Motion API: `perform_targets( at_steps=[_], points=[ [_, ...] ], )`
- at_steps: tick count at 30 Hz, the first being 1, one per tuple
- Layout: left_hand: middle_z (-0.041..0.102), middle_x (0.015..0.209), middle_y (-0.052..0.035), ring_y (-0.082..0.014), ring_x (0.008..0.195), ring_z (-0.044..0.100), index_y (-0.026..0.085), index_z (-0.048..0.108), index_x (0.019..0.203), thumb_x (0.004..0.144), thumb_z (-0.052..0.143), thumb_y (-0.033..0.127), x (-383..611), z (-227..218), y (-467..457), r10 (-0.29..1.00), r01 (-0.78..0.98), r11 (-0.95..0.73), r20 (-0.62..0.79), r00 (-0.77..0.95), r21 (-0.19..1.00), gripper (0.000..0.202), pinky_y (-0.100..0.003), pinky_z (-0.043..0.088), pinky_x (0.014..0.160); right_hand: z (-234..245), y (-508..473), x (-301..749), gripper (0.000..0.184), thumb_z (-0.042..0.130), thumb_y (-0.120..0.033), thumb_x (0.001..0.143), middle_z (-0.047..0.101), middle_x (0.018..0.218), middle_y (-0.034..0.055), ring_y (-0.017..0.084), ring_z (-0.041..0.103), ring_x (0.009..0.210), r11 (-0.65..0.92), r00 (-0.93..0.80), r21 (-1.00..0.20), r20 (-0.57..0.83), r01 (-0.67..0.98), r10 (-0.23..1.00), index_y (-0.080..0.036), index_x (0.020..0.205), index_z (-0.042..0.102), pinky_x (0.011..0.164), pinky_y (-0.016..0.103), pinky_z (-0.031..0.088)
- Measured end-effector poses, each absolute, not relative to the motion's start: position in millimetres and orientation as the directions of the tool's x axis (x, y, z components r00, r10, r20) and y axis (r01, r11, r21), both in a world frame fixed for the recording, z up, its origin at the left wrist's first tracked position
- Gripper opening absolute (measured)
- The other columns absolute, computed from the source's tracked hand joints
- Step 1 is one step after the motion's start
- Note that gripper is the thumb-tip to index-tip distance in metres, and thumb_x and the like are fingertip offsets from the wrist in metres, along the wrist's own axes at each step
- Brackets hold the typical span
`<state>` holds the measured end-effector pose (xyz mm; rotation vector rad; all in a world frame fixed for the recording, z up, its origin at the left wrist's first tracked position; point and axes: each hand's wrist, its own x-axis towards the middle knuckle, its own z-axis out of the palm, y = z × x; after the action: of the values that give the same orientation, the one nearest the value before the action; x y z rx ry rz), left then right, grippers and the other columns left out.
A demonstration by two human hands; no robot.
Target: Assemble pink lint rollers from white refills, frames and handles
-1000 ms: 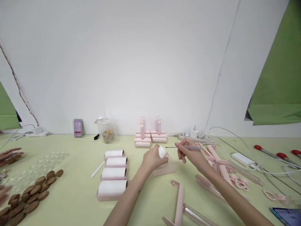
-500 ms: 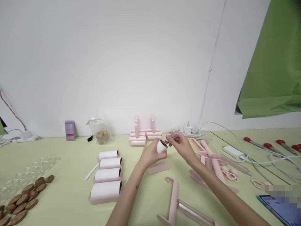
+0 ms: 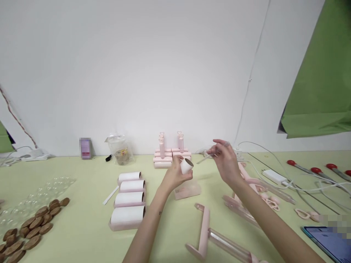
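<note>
My left hand [image 3: 174,174] is closed around a white lint roller refill roll [image 3: 186,166]. The roll tilts so that its open cardboard end faces up and to the right. To its right, my right hand [image 3: 226,162] is raised, pinching a thin, pale, stick-like tool [image 3: 203,159] whose exact kind I cannot make out. The tool's tip points at the roll without touching it. Below the roll lies a translucent pink cover [image 3: 188,190]. Nearer to me rests a pink lint roller frame [image 3: 203,232] with a clear handle.
Several white rolls in pink covers [image 3: 127,218] line up on the left, beside a white strip [image 3: 111,195]. Assembled pink rollers [image 3: 163,159] stand by the wall. Brown wooden pieces [image 3: 33,232], cables, a charger [image 3: 274,177], red-ended tools [image 3: 316,171] and a phone [image 3: 323,237] surround them.
My right hand has pulled the thin tool out of the roll's end and moved up and right. My left hand still holds the roll. The view has shifted slightly.
</note>
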<state>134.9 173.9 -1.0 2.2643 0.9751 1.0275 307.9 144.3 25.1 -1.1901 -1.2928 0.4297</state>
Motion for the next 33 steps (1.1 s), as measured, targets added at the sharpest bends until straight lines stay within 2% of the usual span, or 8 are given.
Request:
perform_targets(
  at_steps=[2,5,10,13,21,23,28,33],
  points=[
    [0.055,0.090,-0.0026,-0.0180,0.068,0.057,0.022,0.033,0.101,0.070,0.051,0.032,129,2,174,0.780,0.445,-0.621,0.451,0.434,0.646,0.037,-0.026,0.041,0.058,23,161,312,0.032,0.031,-0.035,0.090,0.058,0.100,0.0051,0.016,0.056,0.087,0.316,0.240,-0.826,0.462,0.467,0.854,-0.018,0.111,0.048,0.071,0.032,0.046],
    [0.056,0.087,-0.0027,-0.0201,0.071,0.058,0.023,0.034,0.101,0.072,0.049,0.035,123,9,173,0.808,0.473,-0.589,0.469,0.356,0.655,0.034,-0.027,0.040,0.058,11,188,300,0.024,0.050,-0.030,0.084,0.058,0.103,0.0048,0.017,0.058,0.083,0.179,0.065,-0.737,0.290,0.652,0.955,-0.015,0.103,0.055,0.070,0.035,0.048],
    [0.058,0.092,-0.0034,-0.0186,0.074,0.059,0.023,0.030,0.103,0.074,0.047,0.032,120,22,173,0.828,0.443,-0.556,0.510,0.231,0.703,0.034,-0.026,0.042,0.060,-13,220,260,0.027,0.050,-0.028,0.085,0.055,0.108,0.0062,0.018,0.057,0.089,0.051,-0.076,-0.524,-0.027,0.850,0.997,-0.016,0.109,0.051,0.074,0.038,0.048],
    [0.058,0.093,-0.0039,-0.0159,0.072,0.059,0.022,0.028,0.105,0.076,0.045,0.032,118,27,174,0.825,0.405,-0.561,0.527,0.203,0.722,0.035,-0.025,0.044,0.059,-17,226,251,0.026,0.050,-0.028,0.085,0.055,0.108,0.0061,0.018,0.057,0.088,0.033,-0.097,-0.434,-0.127,0.900,0.987,-0.016,0.108,0.052,0.074,0.038,0.048],
    [0.055,0.096,-0.0065,-0.0176,0.074,0.059,0.020,0.030,0.104,0.073,0.048,0.036,119,24,179,0.827,0.381,-0.560,0.524,0.204,0.735,0.038,-0.028,0.044,0.063,3,180,278,0.030,0.050,-0.029,0.085,0.054,0.111,0.0067,0.019,0.056,0.092,0.286,-0.274,-0.342,0.084,0.895,0.958,-0.016,0.112,0.049,0.076,0.040,0.047],
    [0.056,0.093,-0.0054,-0.0183,0.073,0.059,0.021,0.031,0.102,0.073,0.048,0.037,121,21,179,0.830,0.393,-0.557,0.511,0.225,0.732,0.037,-0.028,0.044,0.062,4,162,281,0.028,0.050,-0.029,0.085,0.055,0.110,0.0063,0.019,0.056,0.092,0.329,-0.318,-0.291,0.085,0.898,0.944,-0.016,0.109,0.051,0.076,0.040,0.047],
    [0.058,0.088,-0.0038,-0.0195,0.069,0.059,0.021,0.030,0.104,0.074,0.046,0.038,128,14,179,0.826,0.447,-0.564,0.475,0.304,0.694,0.038,-0.028,0.043,0.058,-9,134,272,0.024,0.050,-0.028,0.085,0.056,0.107,0.0058,0.018,0.057,0.089,0.275,-0.273,-0.170,0.033,0.946,0.961,-0.016,0.106,0.053,0.075,0.038,0.048],
    [0.057,0.091,-0.0033,-0.0184,0.071,0.059,0.021,0.029,0.110,0.077,0.041,0.042,129,9,181,0.791,0.519,-0.611,0.432,0.433,0.598,0.041,-0.026,0.043,0.059,-13,124,271,0.026,0.049,-0.030,0.085,0.055,0.109,0.0061,0.018,0.057,0.088,0.227,-0.215,-0.154,0.093,0.962,0.972,-0.016,0.107,0.053,0.074,0.038,0.048]
  ],
)
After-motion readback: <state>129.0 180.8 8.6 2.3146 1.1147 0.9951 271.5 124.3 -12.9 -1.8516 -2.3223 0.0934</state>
